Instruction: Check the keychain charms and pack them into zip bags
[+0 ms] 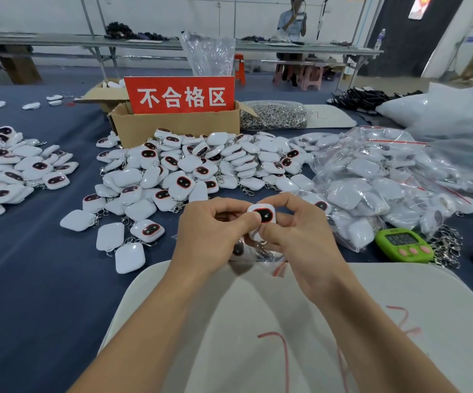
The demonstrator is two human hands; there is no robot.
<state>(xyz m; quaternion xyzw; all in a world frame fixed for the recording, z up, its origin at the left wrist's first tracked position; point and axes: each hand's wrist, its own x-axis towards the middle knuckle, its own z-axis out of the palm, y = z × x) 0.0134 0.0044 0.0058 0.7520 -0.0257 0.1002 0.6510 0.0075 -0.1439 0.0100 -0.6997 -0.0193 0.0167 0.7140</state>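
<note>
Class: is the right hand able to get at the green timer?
Probably: the way to the green timer looks free, but the right hand must first release the charm it pinches.

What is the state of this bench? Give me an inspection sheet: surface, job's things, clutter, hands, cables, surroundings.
Surface: dark blue table cover; white mat with red marks at the near edge.
Job's things: held charm, face up, between both hands; loose charm pile behind it; second pile far left; bagged charms at right; zip bag lying under the hands.
Clutter: green timer at right; cardboard box with a red sign; bag of metal clasps beside it.
Hands: left hand and right hand both pinch the held charm with their fingers.
Cables: nothing seen.
Surroundings: person seated at a far table.
</note>
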